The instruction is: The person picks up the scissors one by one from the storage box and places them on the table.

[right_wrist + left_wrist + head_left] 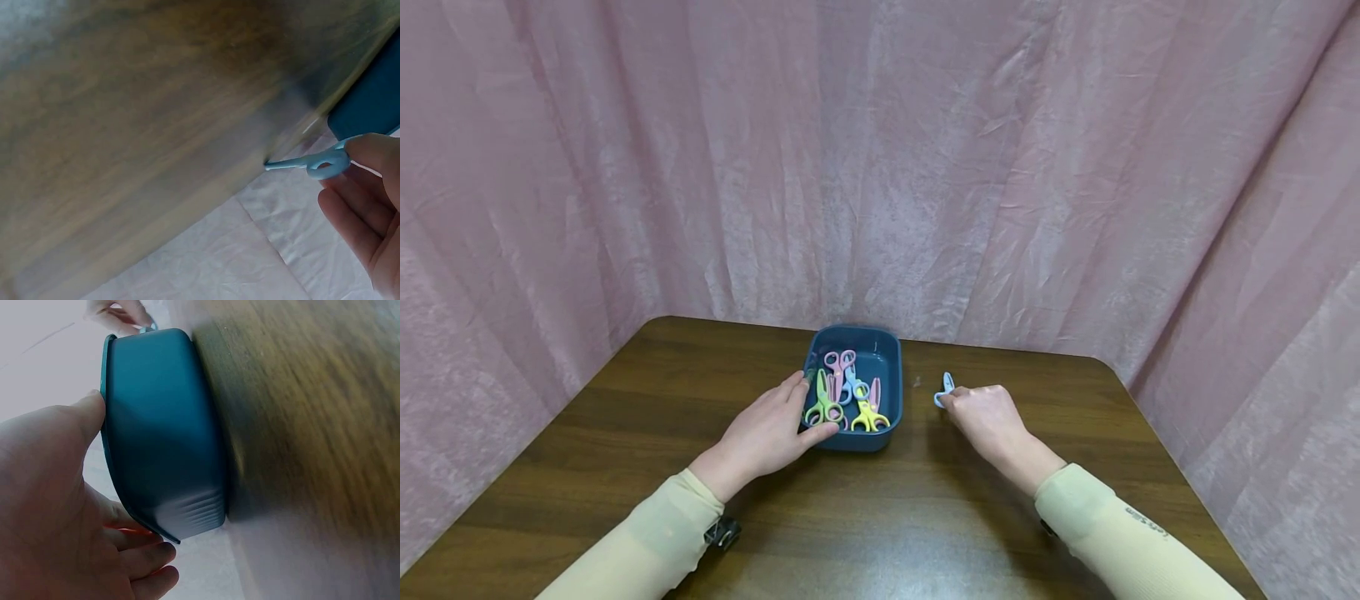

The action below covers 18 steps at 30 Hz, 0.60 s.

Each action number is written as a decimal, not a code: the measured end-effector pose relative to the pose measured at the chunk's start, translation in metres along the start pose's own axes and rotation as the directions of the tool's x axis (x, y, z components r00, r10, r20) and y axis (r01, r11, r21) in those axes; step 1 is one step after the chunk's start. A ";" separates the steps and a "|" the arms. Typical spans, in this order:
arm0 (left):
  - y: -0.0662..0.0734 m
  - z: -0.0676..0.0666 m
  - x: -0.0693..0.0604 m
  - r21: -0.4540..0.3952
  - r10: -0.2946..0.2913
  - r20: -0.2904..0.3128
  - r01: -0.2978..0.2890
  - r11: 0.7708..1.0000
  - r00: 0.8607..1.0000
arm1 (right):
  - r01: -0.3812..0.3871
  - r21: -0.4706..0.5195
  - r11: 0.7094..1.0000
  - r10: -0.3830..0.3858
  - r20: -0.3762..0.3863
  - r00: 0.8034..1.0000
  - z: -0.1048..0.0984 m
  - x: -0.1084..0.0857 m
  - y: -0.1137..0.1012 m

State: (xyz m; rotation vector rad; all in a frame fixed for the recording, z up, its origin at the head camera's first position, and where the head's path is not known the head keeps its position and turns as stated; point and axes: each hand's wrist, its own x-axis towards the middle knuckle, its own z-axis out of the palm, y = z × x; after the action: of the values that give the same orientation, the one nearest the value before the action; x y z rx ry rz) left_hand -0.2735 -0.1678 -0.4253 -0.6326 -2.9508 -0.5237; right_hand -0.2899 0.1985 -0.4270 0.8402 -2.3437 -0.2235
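There are at least five pairs of scissors [825, 402], one bin [853, 442], one table [865, 517] and two hands [767, 432] [988, 419].

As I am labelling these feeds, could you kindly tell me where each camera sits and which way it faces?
Head: worn on the head, facing forward and down at the wooden table, blue bin and pink curtain; left hand, right hand and sleeves show.
Left wrist: on that wrist, facing the blue bin's outside, tilted sideways; the left hand and part of the right hand show.
Right wrist: on that wrist, facing the light-blue scissors, wooden table and pink curtain; only the right hand shows.
Shared: head and right wrist views both show the light-blue scissors.
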 end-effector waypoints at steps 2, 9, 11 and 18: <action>0.000 0.000 0.000 0.000 0.000 0.001 0.000 1.000 1.000 | 0.007 0.006 1.000 -0.007 0.007 1.000 0.001 -0.001 -0.001; 0.000 -0.001 0.000 -0.003 -0.003 0.004 0.003 1.000 1.000 | 0.025 -0.005 1.000 -0.025 0.079 0.997 0.003 -0.007 -0.003; 0.000 -0.001 0.000 -0.002 -0.005 0.007 0.005 1.000 1.000 | 0.024 -0.010 1.000 -0.023 0.105 0.994 0.004 -0.008 -0.004; 0.000 0.001 0.000 -0.007 -0.005 0.005 0.005 1.000 1.000 | 0.017 -0.031 0.999 -0.012 0.161 0.987 0.007 -0.010 -0.007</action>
State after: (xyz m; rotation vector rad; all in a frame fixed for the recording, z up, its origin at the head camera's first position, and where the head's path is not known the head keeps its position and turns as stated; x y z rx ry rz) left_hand -0.2733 -0.1677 -0.4261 -0.6281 -2.9572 -0.5332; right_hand -0.2848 0.1986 -0.4397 0.8517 -2.4771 -0.3460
